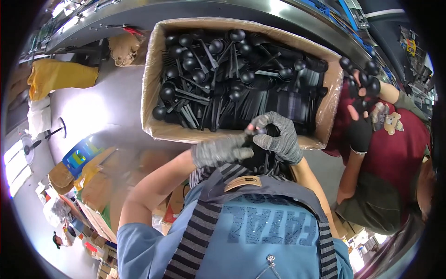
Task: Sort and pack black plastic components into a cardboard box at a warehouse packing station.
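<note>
Both my hands wear grey knit gloves and meet at the near edge of a large cardboard box (211,136). Curled fingers and thumb of my right hand (284,139) grip black plastic ladles (268,132); how many is hidden. Just left of them, my left hand (217,151) is slightly smeared by motion, its fingers stretched out toward the ladles and holding nothing that I can see. Inside the lined box lie many more black ladles (200,74), loose and jumbled at the left, in rows at the right.
At the right, a co-worker in a dark red top (390,153) holds black ladles (367,81) in black-gloved hands. A dark metal machine edge (200,11) runs behind the box. Yellow sacking (62,79) and a standing fan (58,130) are at the left.
</note>
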Motion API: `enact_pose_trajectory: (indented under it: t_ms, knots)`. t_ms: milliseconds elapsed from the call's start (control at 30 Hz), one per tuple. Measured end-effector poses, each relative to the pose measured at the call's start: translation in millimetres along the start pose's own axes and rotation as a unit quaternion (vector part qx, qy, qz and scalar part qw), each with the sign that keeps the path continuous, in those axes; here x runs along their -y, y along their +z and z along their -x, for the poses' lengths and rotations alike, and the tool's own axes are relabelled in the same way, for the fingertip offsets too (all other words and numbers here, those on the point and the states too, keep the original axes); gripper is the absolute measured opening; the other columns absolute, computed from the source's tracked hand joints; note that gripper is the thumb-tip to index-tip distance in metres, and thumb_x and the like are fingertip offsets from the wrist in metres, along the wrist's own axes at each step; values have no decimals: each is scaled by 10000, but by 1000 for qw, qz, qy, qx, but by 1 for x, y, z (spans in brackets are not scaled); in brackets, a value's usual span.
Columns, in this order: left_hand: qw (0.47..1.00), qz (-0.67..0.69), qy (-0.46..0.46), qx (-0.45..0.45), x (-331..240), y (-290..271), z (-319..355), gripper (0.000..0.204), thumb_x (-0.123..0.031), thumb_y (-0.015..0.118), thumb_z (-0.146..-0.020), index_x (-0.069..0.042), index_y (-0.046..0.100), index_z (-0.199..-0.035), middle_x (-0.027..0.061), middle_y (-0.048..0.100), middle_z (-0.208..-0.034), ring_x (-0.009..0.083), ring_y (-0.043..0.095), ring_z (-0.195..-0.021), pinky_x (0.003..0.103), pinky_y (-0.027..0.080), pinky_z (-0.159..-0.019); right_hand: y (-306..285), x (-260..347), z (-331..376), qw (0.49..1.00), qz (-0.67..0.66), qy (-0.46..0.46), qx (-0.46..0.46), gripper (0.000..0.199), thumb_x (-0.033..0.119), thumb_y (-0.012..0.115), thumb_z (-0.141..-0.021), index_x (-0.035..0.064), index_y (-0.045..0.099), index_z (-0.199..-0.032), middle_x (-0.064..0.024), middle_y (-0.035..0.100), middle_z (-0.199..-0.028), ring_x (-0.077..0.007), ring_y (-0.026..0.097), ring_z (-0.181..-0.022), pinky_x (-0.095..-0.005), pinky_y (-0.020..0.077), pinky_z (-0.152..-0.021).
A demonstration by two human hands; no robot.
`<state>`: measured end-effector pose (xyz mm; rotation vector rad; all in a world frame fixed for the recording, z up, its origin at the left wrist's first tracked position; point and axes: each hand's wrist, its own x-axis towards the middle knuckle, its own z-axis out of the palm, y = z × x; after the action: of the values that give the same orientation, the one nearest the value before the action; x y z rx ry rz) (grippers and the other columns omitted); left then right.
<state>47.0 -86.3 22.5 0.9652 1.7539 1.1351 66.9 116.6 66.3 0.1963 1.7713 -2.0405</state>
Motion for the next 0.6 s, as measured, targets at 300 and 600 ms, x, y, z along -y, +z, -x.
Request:
enact_pose_trajectory:
  t_ms: [300, 600]
  knots:
    - [794, 264, -281, -470, 1, -45, 39, 380, -302, 738, -801, -25, 585, -1009, 111, 649, -839, 146, 616, -755, 282, 517, -668, -14, 3, -13, 993, 29, -28, -112, 95, -15, 632, -770, 40, 586, -832, -37, 602, -833, -101, 574, -736, -224, 483, -676]
    - [704, -161, -583, -372, 48, -77, 29, 738, -648, 447, -845, 59, 612, -977, 283, 650, -907, 400, 641, -886, 473, 483, -806, -1, 12, -33, 993, 100, -61, -23, 113, -39, 660, -746, 21, 591, -813, -25, 594, -809, -101, 588, -745, -244, 506, -686]
